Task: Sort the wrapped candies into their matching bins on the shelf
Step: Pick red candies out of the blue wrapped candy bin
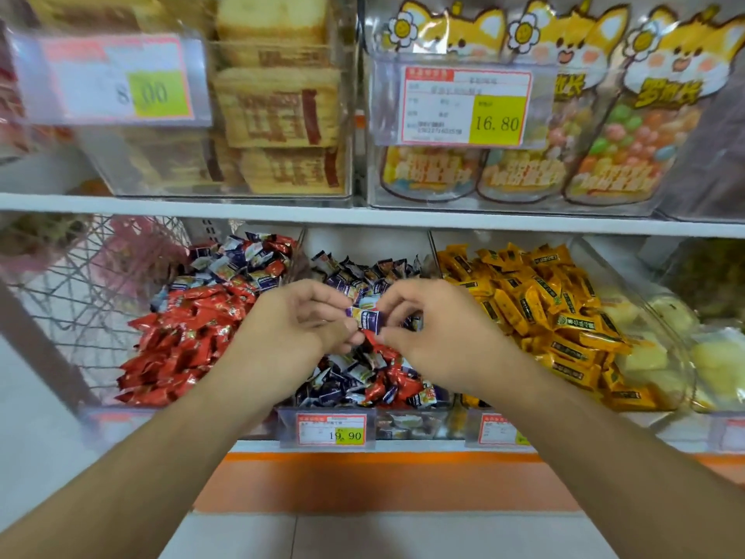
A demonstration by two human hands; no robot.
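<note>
Both hands meet over the middle bin (407,421). The right hand (427,328) pinches a purple wrapped candy (369,317) between curled fingers, and the left hand (302,320) curls in to grip its left end, with a red candy (373,338) caught just beneath. The purple candy's long axis runs roughly side to side, tilted down to the right, above a mixed heap of purple and red pieces. Left of that, the red candies (177,349) pile high; right, the yellow candies (540,312) fill their own bin. A price tag (331,428) reading 19.90 fronts the middle bin; the white shelf (242,205) above carries clear boxes of biscuits and jars.
</note>
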